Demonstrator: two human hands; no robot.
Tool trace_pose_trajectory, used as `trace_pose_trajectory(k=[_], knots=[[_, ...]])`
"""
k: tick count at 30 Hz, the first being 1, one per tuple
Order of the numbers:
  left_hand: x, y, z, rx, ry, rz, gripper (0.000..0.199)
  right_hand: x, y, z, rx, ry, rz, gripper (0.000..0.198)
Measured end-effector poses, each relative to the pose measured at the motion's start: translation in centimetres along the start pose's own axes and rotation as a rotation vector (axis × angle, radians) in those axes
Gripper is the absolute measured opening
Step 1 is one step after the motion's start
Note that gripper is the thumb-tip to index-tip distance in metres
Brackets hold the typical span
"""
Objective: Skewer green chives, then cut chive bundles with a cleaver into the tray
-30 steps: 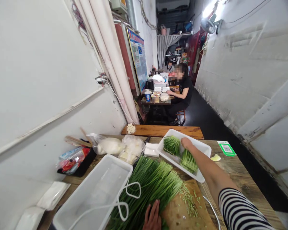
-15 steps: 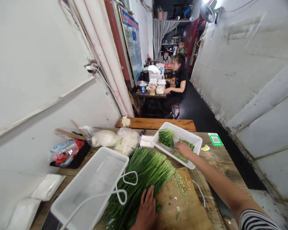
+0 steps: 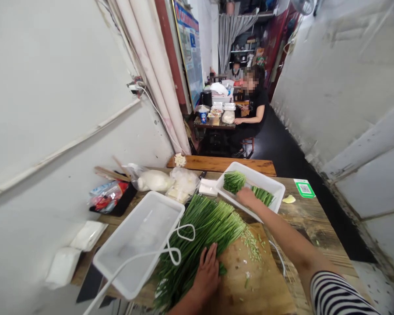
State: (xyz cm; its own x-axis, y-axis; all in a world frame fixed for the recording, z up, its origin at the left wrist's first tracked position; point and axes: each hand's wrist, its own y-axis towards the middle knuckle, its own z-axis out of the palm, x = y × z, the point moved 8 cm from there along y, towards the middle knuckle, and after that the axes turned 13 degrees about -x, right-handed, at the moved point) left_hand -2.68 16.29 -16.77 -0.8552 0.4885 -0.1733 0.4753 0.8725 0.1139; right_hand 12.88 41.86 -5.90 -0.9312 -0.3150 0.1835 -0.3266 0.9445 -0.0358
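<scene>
A large pile of garlic chives (image 3: 197, 240) lies across the table and the edge of a wooden cutting board (image 3: 256, 284). Flat on the chives, with fingers stretched out, rests my left hand (image 3: 208, 271). My right hand (image 3: 248, 196) reaches into a white plastic tray (image 3: 279, 186) with its fingers curled down; what they hold, if anything, is hidden. Beside it in the tray are one bundle of cut chives (image 3: 234, 180) to the left and another (image 3: 262, 195) to the right. Small chopped bits (image 3: 252, 245) are scattered on the board.
A white bin (image 3: 134, 236) stands left of the chives, with a white cable (image 3: 138, 258) looped over it. Plastic bags (image 3: 154, 180), a black box (image 3: 124, 201) and a QR card (image 3: 304, 189) are on the table. A person (image 3: 254, 105) sits at a farther table.
My right hand has shifted left within the tray, showing more of the right-hand chive bundle. My left hand stays on the pile. The whole view has turned slightly left and down.
</scene>
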Motion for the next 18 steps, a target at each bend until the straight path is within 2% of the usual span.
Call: trace_pose_trajectory(k=[3,7,9,11,15,18], knots=[[-0.4,0.1,-0.4,0.005,0.068,0.030,0.031,1.9,-2.7,-1.0,-0.069,0.036,-0.062,0.029],[-0.9,0.2,-1.1,-0.069,0.197,0.070,0.032,5.6,-9.8,0.3,-0.245,0.294,-0.188,0.030],[-1.0,0.3,-1.4,-0.099,0.220,0.086,0.032,6.0,-13.3,1.6,-0.333,0.357,-0.145,0.028],[-1.0,0.3,-1.6,-0.112,0.215,0.092,0.031,5.1,-15.5,2.9,-0.383,0.303,-0.024,0.029],[-1.0,0.4,-2.0,-0.132,0.207,0.094,0.029,1.8,-15.5,4.9,-0.262,0.095,0.241,0.031],[-1.0,0.3,-2.1,-0.136,0.213,0.091,0.028,0.6,-13.3,5.7,-0.188,0.078,0.303,0.027]])
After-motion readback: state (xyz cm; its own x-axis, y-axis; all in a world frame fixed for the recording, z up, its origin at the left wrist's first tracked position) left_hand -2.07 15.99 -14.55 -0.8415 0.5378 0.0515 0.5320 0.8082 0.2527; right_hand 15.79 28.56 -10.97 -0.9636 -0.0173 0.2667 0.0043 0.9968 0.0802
